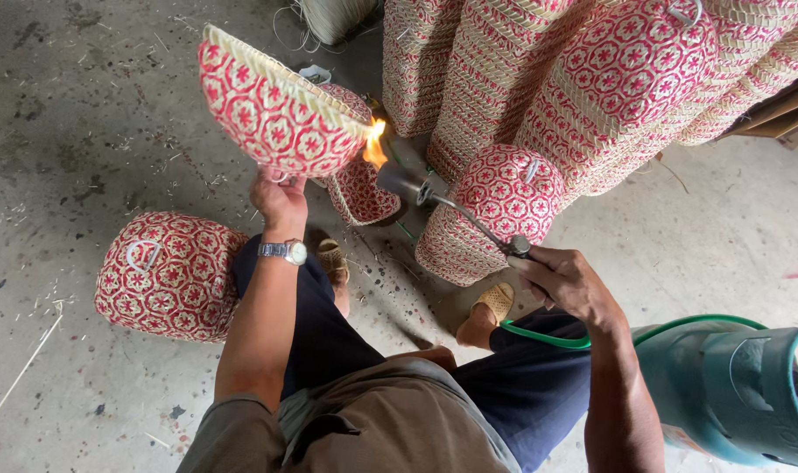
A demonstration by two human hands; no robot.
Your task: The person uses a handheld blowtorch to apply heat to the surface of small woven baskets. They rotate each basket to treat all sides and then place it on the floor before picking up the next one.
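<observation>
**Singeing a woven basket over an open flame**

Holding the basket up by its base, the left hand has its fingers closed around a small loop on the underside, and the open mouth tilts up and away to the left. The flame licks at the basket's right edge, just touching the weave. That flame comes off the torch, whose thin wand runs down and right from the basket into the right hand, fingers wrapped tight around the grip. A green hose curls from that hand toward the gas cylinder, well right of the basket and low.

The basket looks light, going by the way one hand carries it at arm's length; it seems stiff enough to keep its bowl shape, yet the thin woven strips would likely scorch or crush easily. The loop underneath looks like the sound place to take hold, well clear of the flame side.

Below and left of the basket, a domed lid with a white handle rests on the concrete floor. Right of the basket, another lid sits atop a stack, with taller stacks leaning behind it.
</observation>
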